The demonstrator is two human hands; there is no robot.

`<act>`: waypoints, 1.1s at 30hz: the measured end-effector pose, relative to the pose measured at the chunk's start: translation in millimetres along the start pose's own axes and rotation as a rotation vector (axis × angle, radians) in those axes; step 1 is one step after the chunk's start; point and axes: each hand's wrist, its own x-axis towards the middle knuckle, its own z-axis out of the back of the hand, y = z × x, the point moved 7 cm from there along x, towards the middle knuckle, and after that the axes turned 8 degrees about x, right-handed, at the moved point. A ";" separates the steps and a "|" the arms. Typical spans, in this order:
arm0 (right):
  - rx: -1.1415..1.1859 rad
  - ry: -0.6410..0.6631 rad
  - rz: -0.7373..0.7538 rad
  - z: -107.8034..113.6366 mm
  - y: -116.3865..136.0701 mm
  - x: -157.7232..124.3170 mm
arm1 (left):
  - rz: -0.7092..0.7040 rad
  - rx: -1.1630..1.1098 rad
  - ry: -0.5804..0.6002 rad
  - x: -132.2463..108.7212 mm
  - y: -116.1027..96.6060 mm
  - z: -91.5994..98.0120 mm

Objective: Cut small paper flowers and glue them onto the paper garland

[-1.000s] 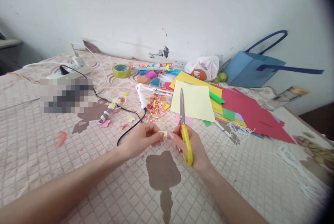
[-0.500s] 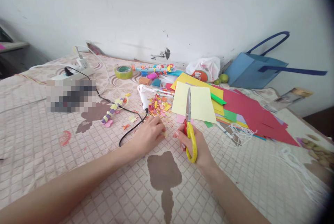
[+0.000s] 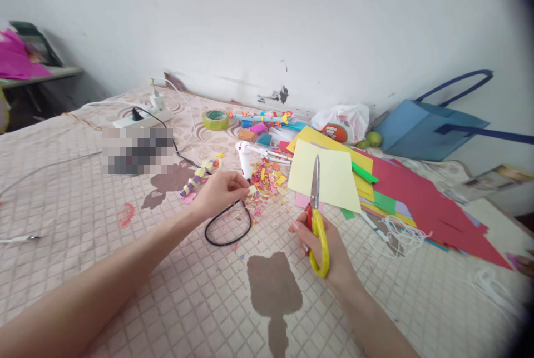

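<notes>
My right hand [image 3: 329, 249] grips a pair of scissors [image 3: 317, 224] with yellow and red handles. Their blades are together and point away from me, over the lower part of a pale yellow paper sheet [image 3: 321, 172]. My left hand [image 3: 223, 192] is closed in a pinch on a small pale yellow paper piece [image 3: 252, 190], which shows at the fingertips. Just beyond those fingers stands a white glue gun [image 3: 245, 164], its black cord looping under the hand. Colourful paper scraps [image 3: 267, 177] lie right beside it. A purple stick with paper flowers [image 3: 196, 180] is partly behind my left hand.
Behind are a tape roll [image 3: 216, 120], a decorated stick [image 3: 262, 117] and a plastic bag [image 3: 340, 122]. Coloured sheets [image 3: 417, 197], white string [image 3: 403, 235] and a blue bag [image 3: 429, 130] are on the right. A power strip [image 3: 142, 119] with cables lies at left.
My left hand has moved left and away from me, toward the glue gun, with the pale yellow piece at its fingertips. The view has turned slightly left. The right hand still holds the scissors.
</notes>
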 end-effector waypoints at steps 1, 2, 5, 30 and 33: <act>0.003 0.004 -0.002 0.1 -1.2 0.3 | 0.063 -0.045 0.036 3.6 6.1 2.7; 0.006 0.008 -0.004 0.0 -2.0 0.6 | 0.103 -0.088 0.051 6.0 9.9 5.4; 0.006 0.011 -0.002 -0.4 -2.3 0.9 | 0.142 -0.150 0.085 6.9 11.5 6.0; 0.038 0.092 -0.040 -23.5 3.4 -12.6 | 0.112 -0.280 0.446 -41.5 -23.3 -70.7; 0.056 0.100 -0.017 -23.6 6.5 -13.0 | 0.137 -0.292 0.414 -41.1 -21.1 -68.8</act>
